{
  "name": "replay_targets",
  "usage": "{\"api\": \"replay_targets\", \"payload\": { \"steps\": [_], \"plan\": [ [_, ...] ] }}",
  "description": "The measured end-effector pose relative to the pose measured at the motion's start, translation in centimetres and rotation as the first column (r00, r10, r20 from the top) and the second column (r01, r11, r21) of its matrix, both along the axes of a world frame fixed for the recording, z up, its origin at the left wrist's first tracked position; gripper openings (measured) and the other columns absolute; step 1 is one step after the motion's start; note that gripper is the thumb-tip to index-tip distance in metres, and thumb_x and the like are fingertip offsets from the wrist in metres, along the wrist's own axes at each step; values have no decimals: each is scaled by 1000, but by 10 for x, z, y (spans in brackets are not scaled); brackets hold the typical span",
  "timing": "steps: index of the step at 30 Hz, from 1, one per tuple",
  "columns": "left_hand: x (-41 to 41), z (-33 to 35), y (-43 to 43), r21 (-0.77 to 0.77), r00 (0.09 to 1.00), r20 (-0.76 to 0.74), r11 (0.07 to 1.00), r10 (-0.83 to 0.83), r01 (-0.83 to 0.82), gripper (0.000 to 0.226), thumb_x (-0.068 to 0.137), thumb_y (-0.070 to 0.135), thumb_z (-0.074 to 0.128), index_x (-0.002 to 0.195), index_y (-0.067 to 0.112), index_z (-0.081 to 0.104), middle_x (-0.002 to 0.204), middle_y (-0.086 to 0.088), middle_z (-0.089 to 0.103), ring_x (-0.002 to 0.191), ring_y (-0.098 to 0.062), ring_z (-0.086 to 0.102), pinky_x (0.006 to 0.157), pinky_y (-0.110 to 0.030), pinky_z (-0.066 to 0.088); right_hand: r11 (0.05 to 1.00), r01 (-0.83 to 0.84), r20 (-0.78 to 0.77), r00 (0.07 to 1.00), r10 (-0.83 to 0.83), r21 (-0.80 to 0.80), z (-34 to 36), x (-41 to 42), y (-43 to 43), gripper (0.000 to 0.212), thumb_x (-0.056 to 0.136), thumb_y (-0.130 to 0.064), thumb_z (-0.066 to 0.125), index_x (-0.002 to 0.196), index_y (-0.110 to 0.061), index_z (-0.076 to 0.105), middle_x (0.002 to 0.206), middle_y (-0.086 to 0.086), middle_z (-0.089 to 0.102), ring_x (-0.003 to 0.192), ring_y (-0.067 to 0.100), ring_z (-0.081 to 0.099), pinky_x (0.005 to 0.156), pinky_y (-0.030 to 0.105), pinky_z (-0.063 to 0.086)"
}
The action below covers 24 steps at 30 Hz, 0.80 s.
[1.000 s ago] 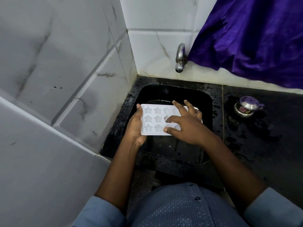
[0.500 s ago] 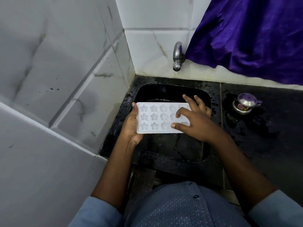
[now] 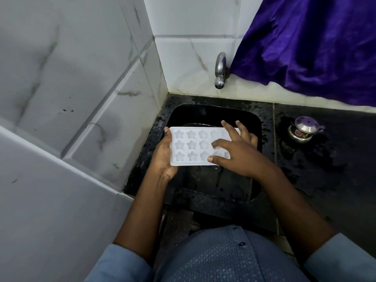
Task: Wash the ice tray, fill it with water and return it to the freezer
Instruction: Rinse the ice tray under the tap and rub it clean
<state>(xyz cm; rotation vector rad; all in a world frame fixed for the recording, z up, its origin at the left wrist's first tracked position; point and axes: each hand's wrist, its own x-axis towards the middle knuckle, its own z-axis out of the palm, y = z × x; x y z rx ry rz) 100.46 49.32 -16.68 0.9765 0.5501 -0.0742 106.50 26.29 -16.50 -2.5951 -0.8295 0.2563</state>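
Ice tray is gripped above the sink by the left hand; the right hand is laid on it, fingers spread, seemingly touching.

Left hand holds the ice tray (star moulds up) over the sink; right hand rests fingers on it.

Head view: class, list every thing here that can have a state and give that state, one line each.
ice tray: face up, held over the sink.
left hand: grips the tray's left end.
right hand: fingers spread, resting on the tray's right part.
tap: no water seen running.
sink: rim wet with droplets.
steel pot: upright, lid on.
counter: wet patches.
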Motion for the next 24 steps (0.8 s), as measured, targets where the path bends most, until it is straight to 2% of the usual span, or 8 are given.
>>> {"api": "replay_targets", "payload": {
  "steps": [5, 9, 13, 15, 18, 20, 24],
  "plan": [
    [-1, -2, 0, 27, 999, -35, 1000, 7, -6, 85, 106, 73, 31, 150, 5, 59, 141, -24, 69, 132, -44, 65, 107, -59, 53, 1000, 6, -21, 1000, -5, 31, -1, 1, 0, 55, 82, -88, 44, 113, -46, 62, 174, -13, -3, 156, 16, -24, 119, 51, -1],
    [1, -2, -1, 33, 998, -56, 999, 22, -20, 86, 106, 73, 30, 150, 5, 59, 142, -24, 68, 133, -44, 64, 110, -59, 51, 1000, -3, -27, 1000, 3, 0, -1, 3, 0, 59, 82, -88, 44, 122, -48, 61, 174, -12, -5, 156, 18, -24, 120, 53, -1],
    [2, -2, -1, 33, 998, -60, 999, 30, -28, 85, 106, 72, 31, 150, 5, 59, 141, -24, 68, 132, -44, 64, 112, -61, 50, 1000, -7, -19, 1000, 7, 2, -3, 5, -1, 46, 87, -80, 53, 116, -46, 59, 174, -10, -3, 156, 19, -22, 119, 53, 0],
    [3, -2, -2, 31, 998, -55, 999, 30, -29, 84, 106, 72, 32, 149, 5, 60, 141, -23, 69, 132, -44, 65, 112, -61, 50, 1000, -3, -13, 1000, 3, 31, -4, 6, -1, 47, 84, -82, 51, 114, -45, 55, 174, -12, -2, 156, 18, -22, 119, 53, 0],
    [4, -2, -2, 36, 998, -50, 999, 36, -34, 84, 107, 71, 31, 149, 5, 60, 141, -24, 69, 132, -44, 65, 113, -63, 49, 1000, -6, -22, 1000, 6, 9, -4, 8, -1, 59, 79, -87, 44, 122, -48, 57, 173, -13, -4, 156, 18, -22, 119, 52, -1],
    [5, -2, -2, 36, 998, -46, 999, 33, -32, 84, 107, 71, 30, 150, 4, 59, 142, -24, 67, 134, -44, 63, 115, -63, 47, 1000, -8, -33, 999, 8, -14, -5, 10, -2, 55, 82, -85, 49, 122, -49, 60, 174, -13, -4, 156, 18, -23, 119, 52, -2],
    [5, -1, -3, 26, 999, -40, 1000, 18, -16, 84, 107, 71, 29, 151, 4, 57, 143, -24, 67, 135, -45, 62, 114, -63, 48, 999, -13, -26, 1000, 13, 30, -10, 10, -2, 45, 83, -81, 53, 112, -47, 56, 174, -12, -3, 156, 16, -22, 119, 52, -2]
  ]
}}
